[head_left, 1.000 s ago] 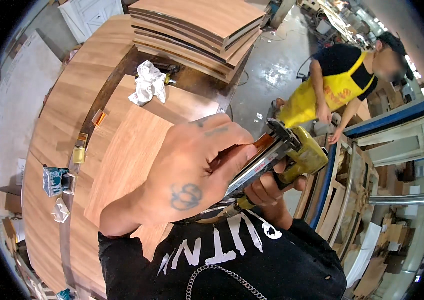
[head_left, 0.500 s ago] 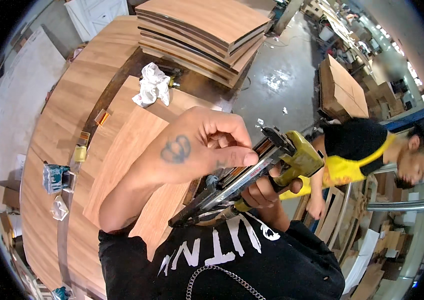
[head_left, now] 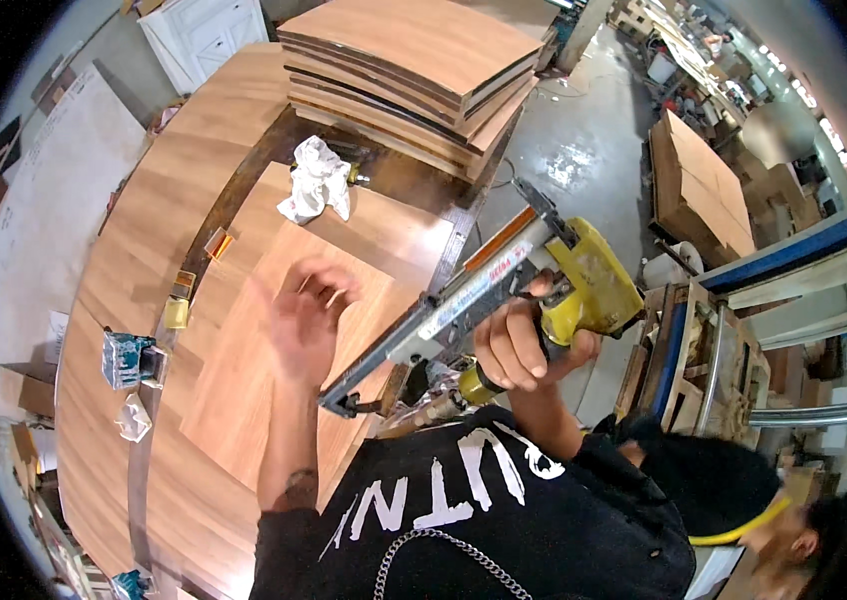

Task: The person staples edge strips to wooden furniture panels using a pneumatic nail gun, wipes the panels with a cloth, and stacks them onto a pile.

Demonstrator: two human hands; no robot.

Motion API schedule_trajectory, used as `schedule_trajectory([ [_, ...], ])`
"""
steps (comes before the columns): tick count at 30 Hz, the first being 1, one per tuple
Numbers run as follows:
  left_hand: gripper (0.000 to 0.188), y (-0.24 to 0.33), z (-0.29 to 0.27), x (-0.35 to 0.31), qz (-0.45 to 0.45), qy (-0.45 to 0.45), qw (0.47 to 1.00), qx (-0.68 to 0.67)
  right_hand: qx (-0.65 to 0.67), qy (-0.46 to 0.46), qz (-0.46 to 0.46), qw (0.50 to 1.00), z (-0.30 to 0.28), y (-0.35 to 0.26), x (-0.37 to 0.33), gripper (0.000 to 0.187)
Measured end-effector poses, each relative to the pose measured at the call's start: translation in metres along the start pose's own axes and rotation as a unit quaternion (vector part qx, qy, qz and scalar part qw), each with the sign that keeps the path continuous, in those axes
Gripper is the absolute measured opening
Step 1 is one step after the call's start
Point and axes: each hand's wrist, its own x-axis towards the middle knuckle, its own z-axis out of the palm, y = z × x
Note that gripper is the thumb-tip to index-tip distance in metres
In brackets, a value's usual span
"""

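Observation:
My right hand [head_left: 514, 345] is wrapped around the grip of a yellow and black pneumatic nail gun [head_left: 599, 285], held tilted above the bench. Its long magazine [head_left: 469, 295] slants down to the left, with an orange-brown strip of fasteners [head_left: 501, 238] showing along the rail. An air hose fitting [head_left: 474, 385] joins the handle's lower end. My left hand [head_left: 312, 305] is raised apart from the tool, over the pale wood panel [head_left: 234, 400]. Motion blurs it, but its fingers look loosely bent and apart, with nothing seen between them.
A crumpled white cloth [head_left: 319, 180] lies on the panels. Small orange-brown fastener strips [head_left: 219, 243] and a teal box [head_left: 124, 358] sit on the left. Stacked boards [head_left: 409, 60] stand at the back. A co-worker in black [head_left: 709, 485] is close by at lower right.
My left hand has left the nail gun's magazine and moved left and down over the panel. The right hand still holds the tool. The co-worker has shifted toward the lower right.

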Motion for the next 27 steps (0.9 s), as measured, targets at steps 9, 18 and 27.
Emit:
schedule_trajectory([
  [9,0.078,-0.003,0.067,-0.018,-0.004,0.134,0.962,-0.237,0.052,0.064,0.093,0.992,-0.007,0.036,-0.018,0.059],
  [18,0.070,-0.019,0.051,-0.035,0.035,0.101,0.977,-0.183,-0.112,0.055,0.182,0.975,0.002,0.008,0.003,0.046],
  [27,0.030,-0.106,-0.076,-0.101,-0.042,0.269,0.900,0.342,-0.707,0.309,0.173,0.612,-0.033,-0.071,-0.064,0.021],
])
